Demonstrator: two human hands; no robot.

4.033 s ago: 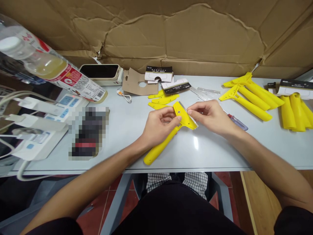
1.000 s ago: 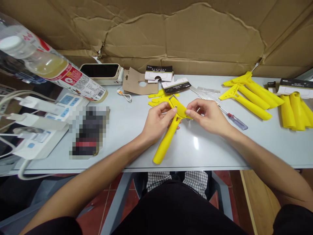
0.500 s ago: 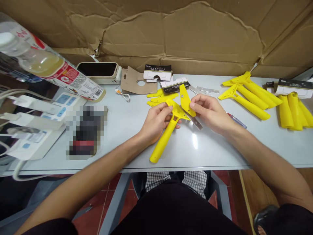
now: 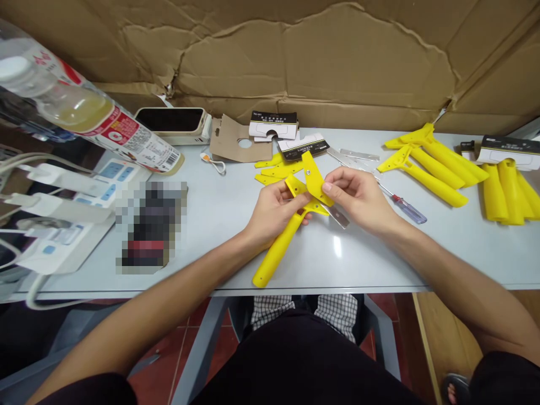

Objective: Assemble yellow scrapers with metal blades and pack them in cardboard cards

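Head view: yellow scraper handle and cover plate meet between two hands

The scraper handle (image 4: 276,250) slants over the front of the desk (image 4: 388,261). The left hand's (image 4: 274,209) grip is folded around its flared head, thumb above, fingers beneath, probably to steady it. The right hand's (image 4: 356,194) grip is a narrow pinch on the cover plate's (image 4: 312,175) lower end, seemingly leaving most of its face free. A steel blade (image 4: 338,217) sticks out beneath the plate; what retains it is hidden, and its edge could endanger fingers. Behind lie loose yellow plates (image 4: 274,171) and a black-and-white card (image 4: 301,147); beyond the right hand, a screwdriver (image 4: 409,209) and spare handles (image 4: 439,180). A power strip (image 4: 63,247) crowds the left, well apart.
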